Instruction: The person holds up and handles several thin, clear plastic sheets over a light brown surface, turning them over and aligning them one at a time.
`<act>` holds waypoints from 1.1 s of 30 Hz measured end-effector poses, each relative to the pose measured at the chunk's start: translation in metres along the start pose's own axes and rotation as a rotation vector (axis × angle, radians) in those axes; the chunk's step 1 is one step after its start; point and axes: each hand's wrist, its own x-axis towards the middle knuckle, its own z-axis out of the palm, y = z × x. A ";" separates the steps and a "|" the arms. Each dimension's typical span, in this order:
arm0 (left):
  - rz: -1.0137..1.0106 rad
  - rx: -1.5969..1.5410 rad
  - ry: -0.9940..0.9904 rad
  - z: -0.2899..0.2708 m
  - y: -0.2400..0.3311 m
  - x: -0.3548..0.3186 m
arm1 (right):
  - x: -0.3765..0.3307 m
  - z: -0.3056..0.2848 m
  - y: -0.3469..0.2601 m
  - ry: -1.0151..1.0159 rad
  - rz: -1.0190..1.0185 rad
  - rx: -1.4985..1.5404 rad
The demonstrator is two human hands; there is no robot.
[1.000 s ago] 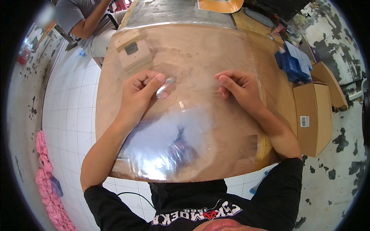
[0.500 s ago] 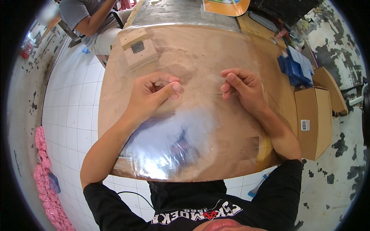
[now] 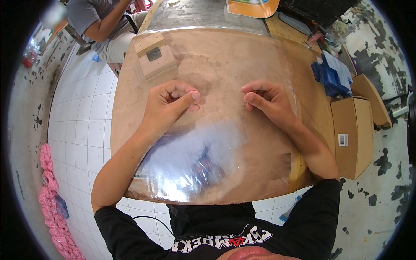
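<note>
Above the middle of the table, my left hand [image 3: 173, 97] is closed, its thumb pressed to the curled fingers. Across from it on the right, my right hand [image 3: 271, 102] is also closed, its fingers bent toward the thumb. Whether something thin or clear is pinched in either hand cannot be made out. Beneath them lies a brown tabletop [image 3: 229, 60] with clear plastic over it. Shiny clear plastic sheeting [image 3: 186, 164] lies closer to me and reflects bright light. Beyond my left hand sits a wooden block [image 3: 158, 65] with a small grey metal plate.
A cardboard box [image 3: 353, 138] stands at the table's right side, with blue packets [image 3: 333, 76] behind it. An orange printed sheet [image 3: 253, 8] lies at the far edge. Another person [image 3: 104, 26] sits at the far left. A pink bundle [image 3: 52, 195] runs along the left wall.
My right hand has moved a little to the left, and its fingers have curled closer to the thumb. The left hand has shifted only slightly leftward.
</note>
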 end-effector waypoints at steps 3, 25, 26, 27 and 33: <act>-0.005 0.001 0.005 0.000 0.001 0.000 | 0.001 0.000 0.001 0.001 -0.005 0.073; -0.103 -0.055 -0.011 0.001 0.006 -0.002 | -0.001 -0.001 0.001 0.270 0.026 0.051; -0.095 -0.071 -0.013 0.001 0.006 -0.002 | -0.001 -0.002 0.001 0.307 0.022 0.072; -0.086 -0.087 -0.015 0.001 0.005 -0.002 | 0.001 -0.003 0.002 0.344 0.018 0.094; -0.068 -0.141 -0.043 -0.002 0.000 0.000 | 0.004 -0.011 0.008 0.370 0.000 0.176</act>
